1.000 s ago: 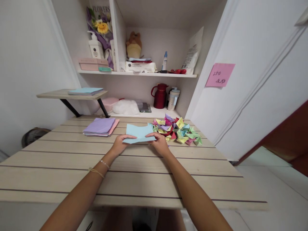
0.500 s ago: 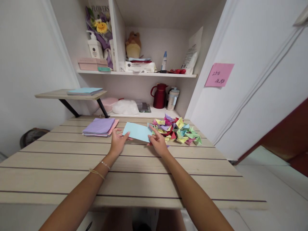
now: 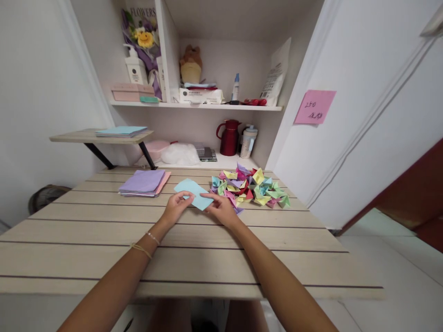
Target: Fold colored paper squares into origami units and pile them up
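A light blue sheet of paper (image 3: 194, 188) is held above the wooden tabletop, turned at a slant. My left hand (image 3: 177, 206) pinches its near left edge, thumb on top. At its right corner, my right hand (image 3: 221, 208) grips it between thumb and fingers. Just beyond my right hand lies a heap of small folded paper pieces (image 3: 256, 185) in several colours. To the left of my left hand sits a stack of square paper (image 3: 142, 182), purple on top with a salmon sheet sticking out.
A raised side shelf (image 3: 76, 135) at the left bears more blue-topped paper (image 3: 122, 131). Behind the tabletop (image 3: 194, 258), the cabinet holds a red jug (image 3: 230, 138), a light bottle (image 3: 248, 143) and a plastic bag (image 3: 180, 154). A pink note (image 3: 314, 107) is stuck on the right wall.
The light blue paper has turned from a wide, flat strip to a slanted pose. My hands have come closer together, the right one shifting left and slightly nearer to me.
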A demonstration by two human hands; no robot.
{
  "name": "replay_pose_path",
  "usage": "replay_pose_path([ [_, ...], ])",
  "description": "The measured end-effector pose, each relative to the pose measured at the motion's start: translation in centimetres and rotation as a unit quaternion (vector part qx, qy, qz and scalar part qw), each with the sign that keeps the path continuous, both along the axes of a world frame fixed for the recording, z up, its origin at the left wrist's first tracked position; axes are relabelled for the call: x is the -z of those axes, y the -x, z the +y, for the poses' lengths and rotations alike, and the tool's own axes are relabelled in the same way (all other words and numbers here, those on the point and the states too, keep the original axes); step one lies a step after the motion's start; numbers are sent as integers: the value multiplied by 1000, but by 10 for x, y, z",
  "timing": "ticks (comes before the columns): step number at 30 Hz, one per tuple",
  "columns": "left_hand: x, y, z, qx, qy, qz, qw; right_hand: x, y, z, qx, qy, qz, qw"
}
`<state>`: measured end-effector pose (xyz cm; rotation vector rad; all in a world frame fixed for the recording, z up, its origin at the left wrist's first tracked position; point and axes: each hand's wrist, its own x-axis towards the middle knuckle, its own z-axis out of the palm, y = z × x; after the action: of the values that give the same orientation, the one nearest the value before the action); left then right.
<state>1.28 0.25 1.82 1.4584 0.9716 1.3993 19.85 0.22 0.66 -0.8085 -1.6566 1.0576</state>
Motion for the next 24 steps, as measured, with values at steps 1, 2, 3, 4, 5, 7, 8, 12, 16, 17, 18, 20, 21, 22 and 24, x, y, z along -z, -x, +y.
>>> replay_pose_path([
  [1,1,0,-1,13,9,8,1000,-1,-1,0,15,2,10,1000],
  [2,2,0,-1,28,20,11,999,-3,-1,0,29,4,21,999],
  [3,2,0,-2,43,30,11,999,-4,-1,0,42,9,31,999],
  [4,3,-1,-2,56,38,8,998,-4,-2,1,53,14,41,998],
  [5,4,-3,-3,62,44,2,997,-5,-2,1,63,21,51,996],
  [7,4,-5,-3,58,49,-5,997,-4,-2,3,75,37,77,993],
  [8,4,-6,-3,50,48,-7,998,-3,-2,4,74,47,95,992],
  [12,1,-6,-1,24,24,-36,999,0,-3,8,49,73,162,983],
  [16,-1,-4,2,13,29,-58,998,1,-2,8,15,90,149,985],
  [17,0,-4,2,20,36,-59,997,2,-1,8,11,94,143,985],
  [18,0,-4,2,28,43,-60,997,3,0,7,8,97,138,986],
  [20,2,-5,2,38,54,-58,996,5,2,6,2,99,124,987],
  [21,3,-6,2,38,59,-55,996,5,3,5,-3,97,111,989],
  [22,4,-6,2,35,63,-49,996,5,4,4,-9,94,96,991],
  [24,6,-7,1,36,68,-32,997,5,6,1,-21,87,66,994],
])
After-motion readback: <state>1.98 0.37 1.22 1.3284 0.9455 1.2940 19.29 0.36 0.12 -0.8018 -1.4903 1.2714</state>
